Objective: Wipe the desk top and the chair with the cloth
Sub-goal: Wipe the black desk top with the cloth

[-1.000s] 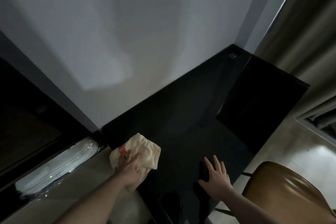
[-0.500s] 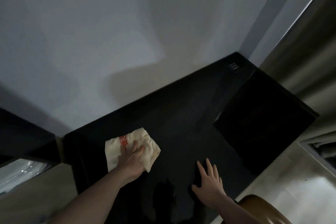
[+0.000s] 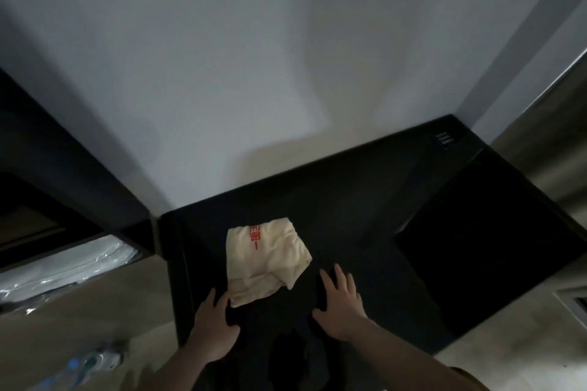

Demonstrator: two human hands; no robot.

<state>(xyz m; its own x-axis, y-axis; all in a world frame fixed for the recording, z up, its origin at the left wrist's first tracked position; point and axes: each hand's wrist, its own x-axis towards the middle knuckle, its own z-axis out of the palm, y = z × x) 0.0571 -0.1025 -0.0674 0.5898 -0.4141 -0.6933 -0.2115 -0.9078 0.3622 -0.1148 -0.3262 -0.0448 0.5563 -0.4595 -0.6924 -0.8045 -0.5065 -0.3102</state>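
My left hand [image 3: 212, 330] has slid back off the cloth [image 3: 266, 260]; its spread fingertips now just touch the near edge. The cloth lies crumpled on the black desk top [image 3: 349, 209], near its left end. My right hand [image 3: 341, 308] stays flat, fingers wide, right of it.

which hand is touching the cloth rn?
The left hand: its fingertips meet the cloth at its near corner. The right hand lies flat on the bare desk top, apart from it.
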